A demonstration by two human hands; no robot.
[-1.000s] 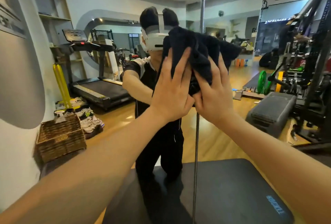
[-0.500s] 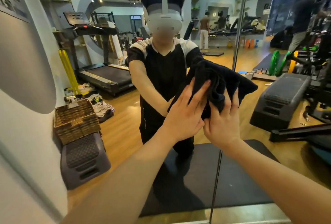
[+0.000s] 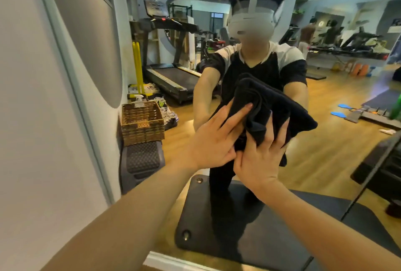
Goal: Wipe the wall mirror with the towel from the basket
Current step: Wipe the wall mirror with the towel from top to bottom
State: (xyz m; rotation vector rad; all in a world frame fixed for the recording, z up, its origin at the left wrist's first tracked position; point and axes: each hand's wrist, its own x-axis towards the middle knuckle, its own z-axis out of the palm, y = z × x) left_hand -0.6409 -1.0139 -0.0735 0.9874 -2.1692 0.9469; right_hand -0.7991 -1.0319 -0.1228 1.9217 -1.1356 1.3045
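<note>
Both hands press a bunched black towel (image 3: 267, 110) flat against the mirror (image 3: 325, 145). The left hand (image 3: 213, 140) lies with its fingers (image 3: 236, 116) spread and stretched up to the right over the towel's lower left part, palm to the cloth rather than closed around it. The right hand (image 3: 259, 160) sits just beside and a little below it, the two touching at the thumb side; its fingers reach up into the towel's folds and grip the lower edge. The towel is at chest height of the person's reflection, its folded bulk rising above the fingertips and hanging out to the right. In the mirror, left of the hands, a woven basket (image 3: 142, 122) stands on a dark step block (image 3: 141, 160) by the wall, with a spray bottle (image 3: 138, 98) standing at its far rim. Farther back in the reflection stands a treadmill (image 3: 171, 75). Below the arms a black mat (image 3: 249, 227) lies on the wooden floor (image 3: 321, 162), meeting its reflection at the mirror's base.
</note>
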